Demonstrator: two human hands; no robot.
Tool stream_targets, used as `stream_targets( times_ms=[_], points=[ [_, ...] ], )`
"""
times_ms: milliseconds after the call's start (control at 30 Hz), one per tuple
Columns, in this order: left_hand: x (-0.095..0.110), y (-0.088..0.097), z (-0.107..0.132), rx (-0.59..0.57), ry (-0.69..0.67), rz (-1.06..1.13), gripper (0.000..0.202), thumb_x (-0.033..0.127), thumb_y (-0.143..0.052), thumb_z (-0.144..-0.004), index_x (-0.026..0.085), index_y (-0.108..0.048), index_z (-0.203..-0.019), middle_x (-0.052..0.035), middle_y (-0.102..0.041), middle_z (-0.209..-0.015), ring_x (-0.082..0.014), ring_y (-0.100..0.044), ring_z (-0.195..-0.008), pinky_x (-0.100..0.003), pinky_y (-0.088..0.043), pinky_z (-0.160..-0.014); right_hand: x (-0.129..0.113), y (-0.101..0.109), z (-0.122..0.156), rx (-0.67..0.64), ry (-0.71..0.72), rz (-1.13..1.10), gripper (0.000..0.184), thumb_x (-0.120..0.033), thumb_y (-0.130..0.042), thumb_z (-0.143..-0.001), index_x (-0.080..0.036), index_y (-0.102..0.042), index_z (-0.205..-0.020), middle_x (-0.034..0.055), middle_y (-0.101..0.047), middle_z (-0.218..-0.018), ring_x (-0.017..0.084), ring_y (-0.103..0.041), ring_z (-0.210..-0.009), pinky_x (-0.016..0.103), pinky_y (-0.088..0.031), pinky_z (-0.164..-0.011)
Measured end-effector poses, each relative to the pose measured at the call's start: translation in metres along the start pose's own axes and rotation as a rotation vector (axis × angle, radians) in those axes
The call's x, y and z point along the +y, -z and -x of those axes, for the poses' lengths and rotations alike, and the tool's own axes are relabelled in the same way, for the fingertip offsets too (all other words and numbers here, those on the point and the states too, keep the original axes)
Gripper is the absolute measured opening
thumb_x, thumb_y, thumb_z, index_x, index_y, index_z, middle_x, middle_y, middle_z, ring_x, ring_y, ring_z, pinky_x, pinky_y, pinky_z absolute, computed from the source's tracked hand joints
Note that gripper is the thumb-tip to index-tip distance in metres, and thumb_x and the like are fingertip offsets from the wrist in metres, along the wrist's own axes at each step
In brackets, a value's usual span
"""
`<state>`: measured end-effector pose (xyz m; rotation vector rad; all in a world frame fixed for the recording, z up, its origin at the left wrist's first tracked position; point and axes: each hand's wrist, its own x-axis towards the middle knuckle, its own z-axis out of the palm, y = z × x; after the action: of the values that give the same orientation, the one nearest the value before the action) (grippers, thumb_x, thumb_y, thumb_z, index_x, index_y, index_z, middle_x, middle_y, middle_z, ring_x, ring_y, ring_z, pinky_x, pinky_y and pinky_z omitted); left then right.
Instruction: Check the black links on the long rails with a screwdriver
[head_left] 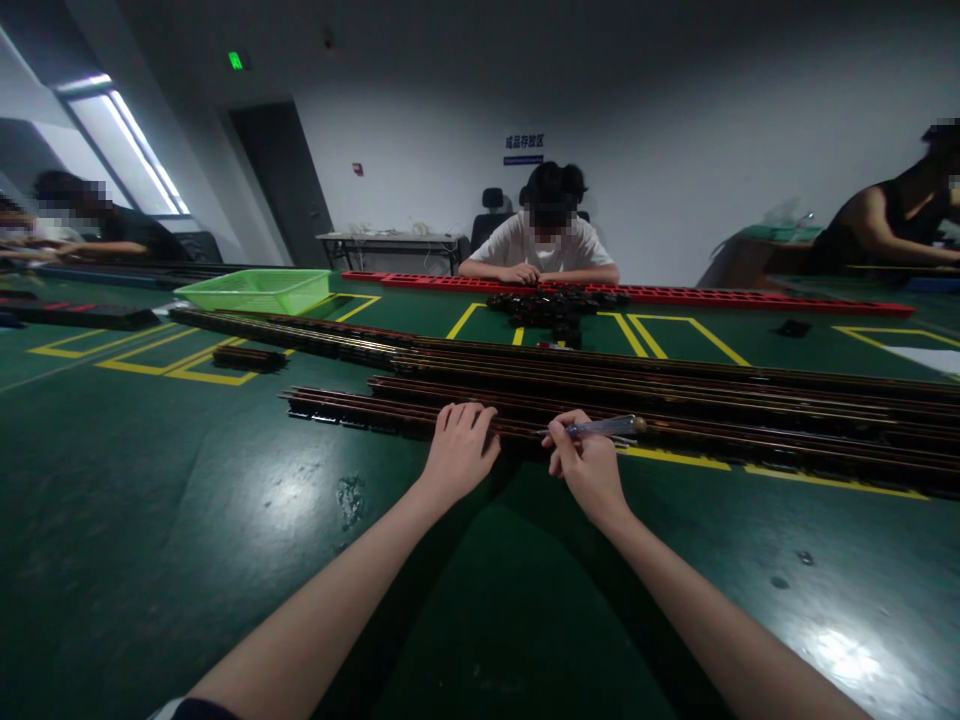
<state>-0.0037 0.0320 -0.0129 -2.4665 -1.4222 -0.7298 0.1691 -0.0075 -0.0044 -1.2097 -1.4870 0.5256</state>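
Several long dark brown rails point(675, 405) lie side by side across the green table point(187, 520). My left hand point(459, 450) rests flat on the nearest rail, fingers stretched out and pressing it down. My right hand point(586, 462) is closed around a screwdriver with a clear blue handle point(604, 428), held sideways with its tip pointing left over the same rail, just right of the left hand.
A green plastic basket point(259, 290) stands at the back left. Long red racks point(675, 295) run across the far side, where a person in a white shirt point(541, 245) works over a pile of small black parts point(555, 305). Other people sit at the far left and right.
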Motion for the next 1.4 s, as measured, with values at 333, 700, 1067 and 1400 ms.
stream_targets(
  times_ms=[333,700,1067,1400],
  points=[
    [0.0013,0.0005,-0.0006,0.037,-0.001,-0.025,0.032,0.016,-0.043,-0.084,0.017,-0.054,-0.114,-0.0078,-0.059,-0.11,-0.0234,-0.05,-0.107,-0.042,-0.032,-0.099,-0.0004,0.001,0.0006,0.011,-0.031,-0.005,0.024,-0.04,-0.044,-0.088,-0.019,-0.047,-0.078,0.0003,-0.059,-0.063,0.01,-0.053,-0.039,0.021,-0.04,-0.038],
    [0.0007,0.0012,0.0002,0.007,0.005,-0.043,0.037,0.008,-0.041,-0.082,0.016,-0.055,-0.115,-0.0082,-0.058,-0.113,-0.0228,-0.049,-0.11,-0.042,-0.031,-0.101,-0.0003,0.0013,0.0008,0.038,-0.071,-0.041,0.028,-0.045,-0.044,-0.087,-0.019,-0.047,-0.078,0.0009,-0.059,-0.064,0.01,-0.054,-0.04,0.021,-0.041,-0.037],
    [0.0012,0.0043,-0.0002,-0.011,0.004,-0.024,0.039,0.006,-0.039,-0.08,0.016,-0.055,-0.115,-0.0088,-0.058,-0.114,-0.0229,-0.049,-0.11,-0.043,-0.032,-0.101,-0.0007,0.0021,0.0027,0.141,-0.046,0.013,0.025,-0.041,-0.043,-0.088,-0.019,-0.047,-0.075,0.0001,-0.056,-0.059,0.011,-0.054,-0.039,0.022,-0.041,-0.037],
    [0.0,0.0016,-0.0002,0.003,-0.005,-0.033,0.038,0.006,-0.041,-0.08,0.016,-0.056,-0.113,-0.0086,-0.058,-0.113,-0.0231,-0.049,-0.109,-0.042,-0.032,-0.1,0.0,0.0022,0.0016,0.093,-0.013,0.069,0.025,-0.04,-0.04,-0.088,-0.02,-0.045,-0.075,-0.0016,-0.054,-0.055,0.012,-0.053,-0.039,0.023,-0.04,-0.04]
  ],
)
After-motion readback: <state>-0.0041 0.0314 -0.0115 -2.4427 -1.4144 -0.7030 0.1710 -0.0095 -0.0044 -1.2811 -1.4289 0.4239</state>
